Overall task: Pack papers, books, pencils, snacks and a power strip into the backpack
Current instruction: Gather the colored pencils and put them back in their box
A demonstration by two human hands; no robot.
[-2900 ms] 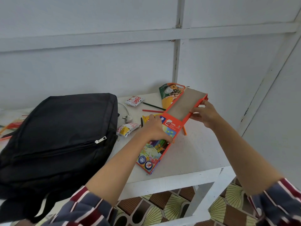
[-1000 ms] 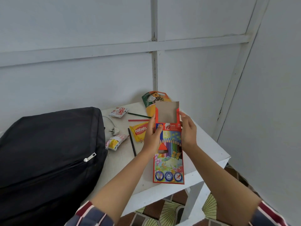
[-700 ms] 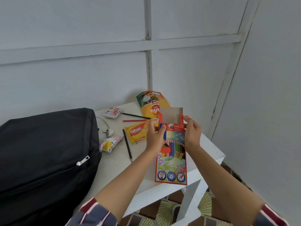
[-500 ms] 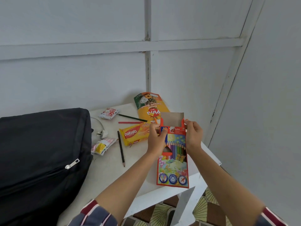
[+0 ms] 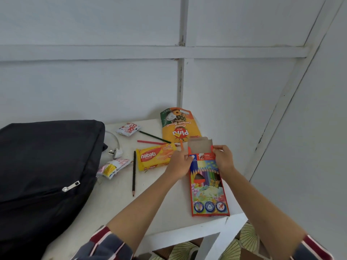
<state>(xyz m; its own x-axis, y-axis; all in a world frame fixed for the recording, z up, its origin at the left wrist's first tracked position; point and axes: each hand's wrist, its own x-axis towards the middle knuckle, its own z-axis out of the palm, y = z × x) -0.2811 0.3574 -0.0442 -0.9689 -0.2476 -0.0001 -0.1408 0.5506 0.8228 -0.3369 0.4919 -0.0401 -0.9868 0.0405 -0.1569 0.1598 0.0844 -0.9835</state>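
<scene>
— Both hands grip the pencil box (image 5: 207,186) up at its open end. The left hand (image 5: 179,164) is curled round the left edge; the right hand (image 5: 223,160) pinches the right edge at the same height, fingers bent over it.

— Which way does the box run?

— Its long axis goes near to far. The open end is the far one, with the brown flap (image 5: 200,145) standing up past my fingers. The near end is at the near right edge of the tabletop (image 5: 116,199), printed face towards me.

— What's inside?

— I can't tell; the flap and my hands hide the mouth. An orange pencil (image 5: 181,143) pokes up just beyond my left fingertips, and I can't tell whether I hold it.

— And the backpack?

— The backpack (image 5: 43,166) lies flat on the left, and the zip I can see is shut, with its zip puller (image 5: 71,186) on the near side.

— Anything loose between them?

— A black pencil (image 5: 134,173) lies near to far, tip towards me. Just right of it is a yellow wafer pack (image 5: 154,156). Beyond that a red pencil (image 5: 150,142) and a green pencil (image 5: 154,136) lie roughly left to right. At the far edge a yellow biscuit bag (image 5: 177,126) leans on the wall. A white plug (image 5: 115,152) and two small snack packets sit beside the backpack.
</scene>
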